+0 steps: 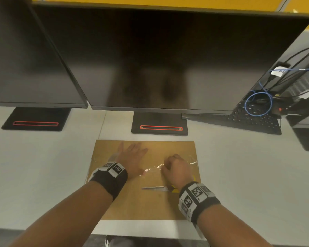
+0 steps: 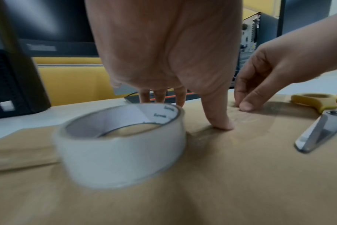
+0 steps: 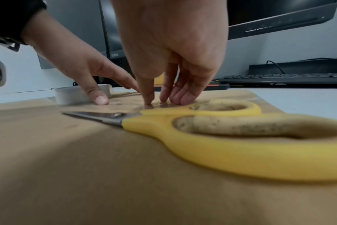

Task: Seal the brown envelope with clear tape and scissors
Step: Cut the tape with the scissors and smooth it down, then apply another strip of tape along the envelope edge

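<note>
A brown envelope (image 1: 141,204) lies flat on the white desk. A strip of clear tape (image 1: 152,170) runs across it between my hands. My left hand (image 1: 139,161) lies flat on the envelope with straight fingers, its thumb (image 2: 219,120) pressing the tape. My right hand (image 1: 169,166) stands over the strip, its fingertips (image 3: 148,100) pressing down on it. The tape roll (image 2: 121,144) rests on the envelope under my left wrist. Yellow-handled scissors (image 1: 155,188) lie shut on the envelope just in front of my right wrist, held by nobody.
Two dark monitors (image 1: 159,59) on black stands (image 1: 160,124) rise right behind the envelope. A black keyboard (image 1: 248,118) and a tangle of blue and black cables (image 1: 259,104) sit at the back right. Bare desk (image 1: 43,166) lies to the left.
</note>
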The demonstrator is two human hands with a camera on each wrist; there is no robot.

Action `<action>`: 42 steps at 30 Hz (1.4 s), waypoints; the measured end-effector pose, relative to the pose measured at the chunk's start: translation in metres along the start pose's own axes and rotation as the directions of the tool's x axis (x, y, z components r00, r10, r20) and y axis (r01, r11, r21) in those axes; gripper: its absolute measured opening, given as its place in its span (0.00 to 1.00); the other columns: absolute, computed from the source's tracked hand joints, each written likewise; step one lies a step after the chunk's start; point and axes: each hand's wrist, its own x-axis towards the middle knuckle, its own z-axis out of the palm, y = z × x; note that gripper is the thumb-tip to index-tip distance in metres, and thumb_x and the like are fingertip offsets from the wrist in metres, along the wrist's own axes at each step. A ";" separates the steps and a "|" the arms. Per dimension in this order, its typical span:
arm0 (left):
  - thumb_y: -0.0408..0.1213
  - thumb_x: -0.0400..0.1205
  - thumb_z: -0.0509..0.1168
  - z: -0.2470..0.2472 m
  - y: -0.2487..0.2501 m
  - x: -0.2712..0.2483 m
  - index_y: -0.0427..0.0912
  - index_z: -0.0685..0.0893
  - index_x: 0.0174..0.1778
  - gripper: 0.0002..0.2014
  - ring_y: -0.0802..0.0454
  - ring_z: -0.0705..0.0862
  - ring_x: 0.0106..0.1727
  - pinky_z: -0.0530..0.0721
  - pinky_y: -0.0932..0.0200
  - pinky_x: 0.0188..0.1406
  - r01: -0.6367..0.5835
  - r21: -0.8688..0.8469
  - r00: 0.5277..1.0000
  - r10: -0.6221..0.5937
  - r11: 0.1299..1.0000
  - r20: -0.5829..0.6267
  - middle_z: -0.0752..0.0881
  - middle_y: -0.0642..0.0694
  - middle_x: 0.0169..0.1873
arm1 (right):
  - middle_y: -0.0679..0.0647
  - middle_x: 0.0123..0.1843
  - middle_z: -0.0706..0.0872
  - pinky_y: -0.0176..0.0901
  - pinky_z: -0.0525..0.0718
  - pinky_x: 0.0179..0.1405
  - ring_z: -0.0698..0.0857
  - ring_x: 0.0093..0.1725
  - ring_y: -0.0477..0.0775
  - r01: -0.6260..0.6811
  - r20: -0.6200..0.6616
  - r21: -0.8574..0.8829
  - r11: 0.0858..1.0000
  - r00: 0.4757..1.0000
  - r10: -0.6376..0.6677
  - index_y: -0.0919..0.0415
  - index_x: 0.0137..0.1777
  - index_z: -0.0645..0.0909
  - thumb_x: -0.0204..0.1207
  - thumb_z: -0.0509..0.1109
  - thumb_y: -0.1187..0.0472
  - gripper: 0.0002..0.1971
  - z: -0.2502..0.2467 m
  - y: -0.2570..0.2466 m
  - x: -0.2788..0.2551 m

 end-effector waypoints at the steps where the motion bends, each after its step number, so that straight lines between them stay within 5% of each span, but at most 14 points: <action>1: 0.61 0.77 0.64 0.001 -0.005 -0.002 0.56 0.50 0.83 0.43 0.47 0.45 0.85 0.36 0.31 0.78 0.025 0.001 1.000 -0.025 1.000 0.004 0.46 0.45 0.85 | 0.49 0.45 0.78 0.38 0.73 0.42 0.78 0.41 0.52 -0.015 0.005 -0.007 1.000 1.000 0.015 0.59 0.42 0.83 0.72 0.72 0.53 0.09 0.001 -0.002 0.000; 6: 0.63 0.76 0.62 0.005 -0.017 -0.007 0.58 0.48 0.83 0.43 0.43 0.44 0.85 0.36 0.27 0.77 0.059 -0.003 0.998 -0.059 0.998 0.027 0.46 0.47 0.85 | 0.54 0.55 0.80 0.46 0.80 0.57 0.80 0.56 0.56 -0.059 0.027 -0.166 0.984 0.998 0.065 0.60 0.54 0.78 0.64 0.74 0.38 0.28 0.008 -0.014 0.002; 10: 0.63 0.77 0.62 0.007 -0.018 -0.006 0.58 0.48 0.83 0.43 0.42 0.43 0.85 0.34 0.27 0.76 0.055 -0.001 0.998 -0.055 0.998 0.030 0.47 0.47 0.85 | 0.58 0.66 0.75 0.53 0.76 0.66 0.74 0.66 0.61 -0.127 0.029 -0.262 0.957 0.990 0.139 0.63 0.67 0.70 0.61 0.69 0.28 0.44 0.016 -0.023 0.002; 14: 0.64 0.75 0.63 0.006 -0.021 -0.011 0.57 0.48 0.83 0.45 0.44 0.44 0.85 0.34 0.29 0.77 0.038 -0.033 0.999 -0.038 0.999 -0.011 0.47 0.47 0.85 | 0.61 0.70 0.71 0.56 0.72 0.69 0.71 0.68 0.63 -0.145 0.036 -0.320 0.936 0.986 0.165 0.62 0.71 0.65 0.60 0.63 0.23 0.50 0.021 -0.024 0.002; 18: 0.61 0.67 0.73 0.006 -0.031 -0.033 0.52 0.58 0.80 0.48 0.45 0.58 0.81 0.51 0.40 0.81 0.062 -0.221 0.989 -0.089 0.973 -0.118 0.60 0.46 0.80 | 0.60 0.69 0.70 0.57 0.71 0.69 0.70 0.69 0.63 -0.151 0.056 -0.333 0.931 0.982 0.179 0.59 0.71 0.65 0.61 0.62 0.24 0.47 0.021 -0.024 0.002; 21: 0.53 0.66 0.76 0.012 -0.036 -0.050 0.46 0.65 0.71 0.41 0.46 0.71 0.70 0.69 0.50 0.71 0.067 -0.149 0.988 -0.087 0.987 -0.127 0.69 0.47 0.69 | 0.56 0.66 0.72 0.55 0.70 0.68 0.71 0.68 0.60 -0.092 0.066 -0.248 0.964 0.992 0.111 0.52 0.65 0.70 0.65 0.65 0.30 0.35 0.021 -0.026 0.001; 24: 0.47 0.71 0.72 0.024 -0.038 -0.055 0.47 0.68 0.67 0.31 0.47 0.72 0.70 0.68 0.51 0.70 0.065 -0.131 0.996 -0.072 0.989 -0.044 0.72 0.48 0.67 | 0.51 0.62 0.74 0.51 0.70 0.66 0.72 0.66 0.56 0.042 0.100 -0.124 0.991 0.995 -0.030 0.46 0.61 0.76 0.69 0.68 0.40 0.22 0.025 -0.033 0.000; 28: 0.35 0.78 0.63 0.028 -0.041 -0.055 0.49 0.78 0.57 0.12 0.48 0.78 0.63 0.69 0.51 0.69 0.044 -0.246 0.996 -0.060 0.968 -0.059 0.81 0.50 0.58 | 0.51 0.64 0.76 0.49 0.69 0.68 0.72 0.67 0.55 0.158 0.157 -0.057 0.986 0.976 -0.148 0.45 0.68 0.77 0.72 0.69 0.44 0.24 0.036 -0.047 0.002; 36: 0.35 0.78 0.63 0.021 -0.042 -0.061 0.47 0.79 0.48 0.05 0.44 0.83 0.46 0.78 0.52 0.55 -0.044 -0.517 0.969 -0.089 0.855 -0.231 0.83 0.51 0.40 | 0.51 0.57 0.86 0.43 0.80 0.63 0.84 0.55 0.50 0.146 0.058 0.311 0.939 0.983 -0.172 0.54 0.66 0.82 0.73 0.75 0.55 0.21 0.042 -0.068 0.003; 40: 0.34 0.79 0.66 0.018 -0.038 -0.065 0.42 0.79 0.54 0.08 0.45 0.83 0.48 0.82 0.50 0.52 -0.089 -0.620 0.952 -0.117 0.779 -0.283 0.83 0.48 0.46 | 0.50 0.51 0.89 0.23 0.78 0.51 0.86 0.50 0.47 0.124 -0.025 0.427 0.896 0.992 -0.125 0.55 0.59 0.86 0.72 0.76 0.57 0.15 0.034 -0.071 0.003; 42: 0.34 0.79 0.67 0.018 -0.037 -0.066 0.42 0.79 0.54 0.09 0.46 0.83 0.49 0.82 0.50 0.53 -0.102 -0.641 0.947 -0.122 0.760 -0.296 0.83 0.49 0.47 | 0.50 0.48 0.91 0.20 0.78 0.47 0.86 0.47 0.47 0.159 -0.078 0.441 0.883 0.987 -0.139 0.56 0.54 0.89 0.72 0.76 0.59 0.10 0.031 -0.071 0.001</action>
